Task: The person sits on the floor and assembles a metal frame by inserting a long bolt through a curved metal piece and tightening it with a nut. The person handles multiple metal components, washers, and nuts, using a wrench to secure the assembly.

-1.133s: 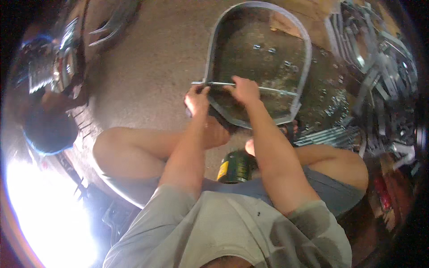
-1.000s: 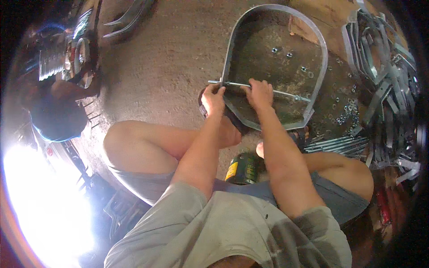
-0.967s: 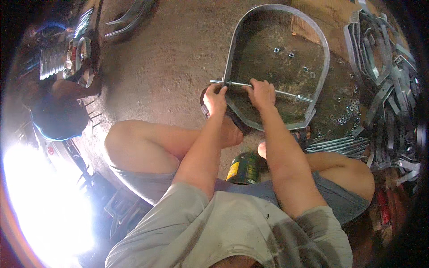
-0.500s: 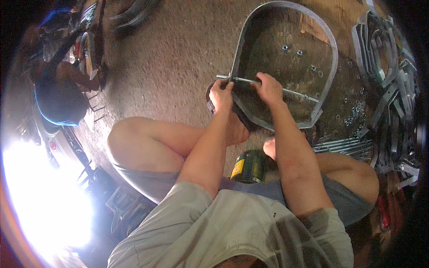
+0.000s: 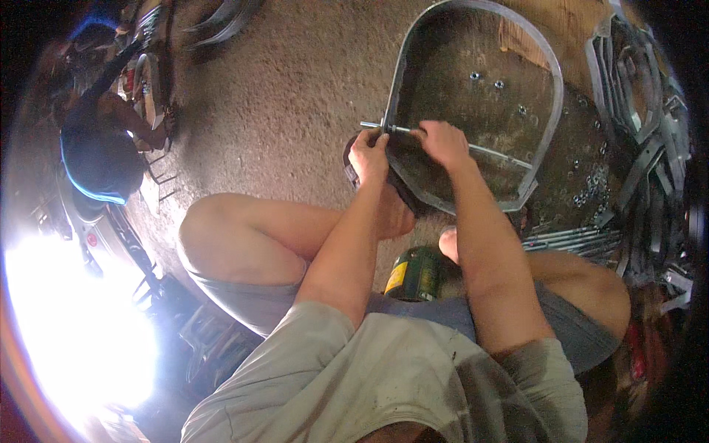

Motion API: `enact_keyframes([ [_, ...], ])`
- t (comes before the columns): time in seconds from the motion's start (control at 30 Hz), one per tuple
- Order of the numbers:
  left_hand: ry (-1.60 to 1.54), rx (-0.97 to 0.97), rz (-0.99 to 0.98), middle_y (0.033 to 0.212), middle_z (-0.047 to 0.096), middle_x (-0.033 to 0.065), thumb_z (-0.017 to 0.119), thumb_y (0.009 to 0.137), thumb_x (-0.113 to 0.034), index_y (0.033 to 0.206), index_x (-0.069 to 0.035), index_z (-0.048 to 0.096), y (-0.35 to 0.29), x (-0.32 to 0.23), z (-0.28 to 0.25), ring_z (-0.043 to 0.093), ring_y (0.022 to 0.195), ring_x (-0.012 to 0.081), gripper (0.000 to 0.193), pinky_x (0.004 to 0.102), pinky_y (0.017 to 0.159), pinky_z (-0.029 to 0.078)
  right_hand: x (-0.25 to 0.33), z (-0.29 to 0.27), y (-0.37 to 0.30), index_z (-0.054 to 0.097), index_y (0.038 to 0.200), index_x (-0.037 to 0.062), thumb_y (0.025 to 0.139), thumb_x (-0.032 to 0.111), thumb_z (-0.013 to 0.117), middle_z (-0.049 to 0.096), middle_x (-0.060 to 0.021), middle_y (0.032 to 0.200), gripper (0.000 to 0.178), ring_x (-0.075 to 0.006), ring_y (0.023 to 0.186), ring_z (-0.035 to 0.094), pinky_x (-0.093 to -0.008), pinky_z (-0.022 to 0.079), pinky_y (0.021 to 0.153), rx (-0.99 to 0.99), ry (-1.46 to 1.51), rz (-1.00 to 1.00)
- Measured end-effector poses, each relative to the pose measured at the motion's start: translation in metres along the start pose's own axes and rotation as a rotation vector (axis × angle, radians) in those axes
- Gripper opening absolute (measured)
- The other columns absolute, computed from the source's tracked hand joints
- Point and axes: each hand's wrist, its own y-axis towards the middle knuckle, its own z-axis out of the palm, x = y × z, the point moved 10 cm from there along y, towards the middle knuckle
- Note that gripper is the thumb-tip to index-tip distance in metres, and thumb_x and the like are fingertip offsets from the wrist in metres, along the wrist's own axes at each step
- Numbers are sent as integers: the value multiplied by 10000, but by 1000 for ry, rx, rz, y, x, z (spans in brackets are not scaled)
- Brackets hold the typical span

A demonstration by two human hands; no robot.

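A grey metal band (image 5: 558, 88), bent into a large rounded loop, stands on the floor beyond my feet. A thin metal rod (image 5: 498, 154) crosses the loop, its left end poking out through the band's left side. At that spot my left hand (image 5: 368, 158) is closed, thumb and fingers pinching the band's edge just below the rod. A nut seems to sit on the rod beside the band, partly hidden by fingers. Inside the loop my right hand (image 5: 444, 145) is wrapped round the rod, a short way right of the left hand.
Loose nuts (image 5: 499, 85) lie on the floor inside and right of the loop. Several metal rods (image 5: 569, 241) are stacked by my right knee. Bent metal strips (image 5: 635, 96) pile up at far right. A dark can (image 5: 417, 275) stands between my legs. Another person (image 5: 103, 151) works at left.
My right hand has turned slightly, its fingers curling more tightly round the rod. My left hand keeps its pinch at the band. At left, the other person's arm has shifted.
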Motion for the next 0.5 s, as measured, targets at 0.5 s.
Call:
enact_keyframes([
  [0.5, 40, 3, 58, 938, 731, 138, 770, 785, -132, 1010, -11, 720, 2, -5, 2, 692, 858, 225, 260, 346, 822, 531, 5, 6, 0, 667, 1068, 98, 906, 397, 603, 712, -190, 931, 346, -377, 939, 683, -507, 534, 806, -135, -6, 36],
])
